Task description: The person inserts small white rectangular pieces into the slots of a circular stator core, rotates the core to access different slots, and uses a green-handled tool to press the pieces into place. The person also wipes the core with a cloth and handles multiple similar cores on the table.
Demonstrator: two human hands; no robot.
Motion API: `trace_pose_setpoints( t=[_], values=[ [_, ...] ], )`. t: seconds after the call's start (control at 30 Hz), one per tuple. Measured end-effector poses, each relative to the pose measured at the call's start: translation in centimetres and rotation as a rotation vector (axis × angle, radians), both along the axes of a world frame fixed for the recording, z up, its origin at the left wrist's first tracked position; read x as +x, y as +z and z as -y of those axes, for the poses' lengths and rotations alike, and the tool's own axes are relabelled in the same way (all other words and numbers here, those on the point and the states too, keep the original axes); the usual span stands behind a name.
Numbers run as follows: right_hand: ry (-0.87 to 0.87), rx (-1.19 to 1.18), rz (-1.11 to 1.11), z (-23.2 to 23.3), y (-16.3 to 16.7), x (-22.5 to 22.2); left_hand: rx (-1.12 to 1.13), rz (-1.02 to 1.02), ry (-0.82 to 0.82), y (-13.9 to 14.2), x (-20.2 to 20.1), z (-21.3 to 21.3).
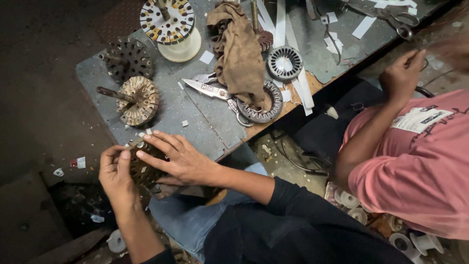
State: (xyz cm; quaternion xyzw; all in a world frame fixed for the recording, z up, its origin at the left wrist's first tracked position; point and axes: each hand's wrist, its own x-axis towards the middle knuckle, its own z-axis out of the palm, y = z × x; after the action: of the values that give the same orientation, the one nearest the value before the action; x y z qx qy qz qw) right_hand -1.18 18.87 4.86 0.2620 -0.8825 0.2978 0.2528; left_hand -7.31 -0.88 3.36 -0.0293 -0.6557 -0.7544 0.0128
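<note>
Left hand and right hand both clasp a dark slotted motor stator core at the near edge of the grey workbench, over the lap; looks heavy, rigid laminated steel with sharp slot edges, best gripped around the outer rim.

Dark slotted motor stator core, tilted, at the workbench's near edge
</note>
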Motion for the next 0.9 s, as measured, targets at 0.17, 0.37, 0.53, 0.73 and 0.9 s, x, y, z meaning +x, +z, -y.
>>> trace_pose_setpoints(
  t=[0.17,0.37,0.53,0.73,0.9],
  values=[
    [0.017,-0.066,-0.009,0.0,0.6,-0.1,0.038,0.030,-0.029,0.2,-0.1,0.1],
    [0.015,0.008,-0.007,-0.1,0.9,-0.1,0.055,0.049,-0.040,1.8,0.5,-0.5],
    [0.017,-0.001,-0.009,0.1,0.9,-0.1,0.075,0.023,0.010,1.3,0.6,-0.7],
    [0.020,-0.038,-0.018,0.2,0.8,-0.1,0.098,0.061,-0.006,0.3,0.2,-0.1],
    [0.022,-0.013,-0.011,0.2,0.9,-0.1,0.092,0.040,-0.027,0.5,0.3,0.0]
  ],
)
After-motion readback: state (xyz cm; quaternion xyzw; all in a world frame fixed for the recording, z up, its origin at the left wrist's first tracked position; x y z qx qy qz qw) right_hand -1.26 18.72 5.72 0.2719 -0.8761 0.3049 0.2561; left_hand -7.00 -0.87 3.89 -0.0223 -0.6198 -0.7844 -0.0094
